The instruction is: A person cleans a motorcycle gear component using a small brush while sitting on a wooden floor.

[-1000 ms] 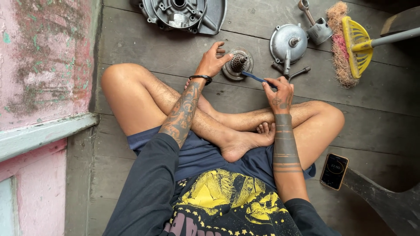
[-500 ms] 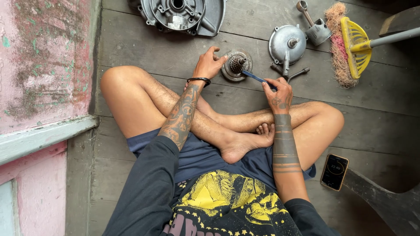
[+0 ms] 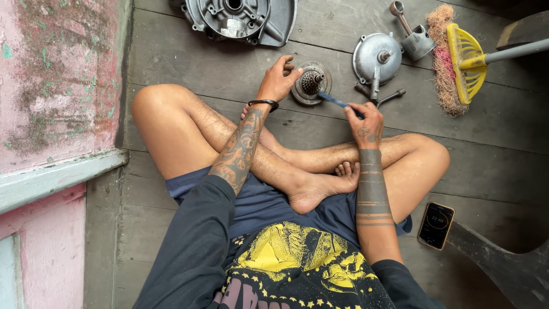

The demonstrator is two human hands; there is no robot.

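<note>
Gear disc (image 3: 310,84) on floor (image 3: 189,74) at 12 o'clock from crossed legs. Left hand (image 3: 278,80) touching disc at its 9 o'clock. Right hand (image 3: 366,117) at disc's 4 o'clock, brush (image 3: 334,100) between. Round cover (image 3: 376,57) at disc's 2 o'clock. Engine casing (image 3: 240,17) at 11 o'clock. Broom (image 3: 457,57) at 3 o'clock, far. Phone (image 3: 436,225) at 5 o'clock.

A round, toothed metal clutch assembly (image 3: 310,84) lies flat on the wooden floor, touching the left hand (image 3: 278,81). A blue-handled brush (image 3: 337,102), tilted, reaches it from the right hand (image 3: 366,119).
</note>
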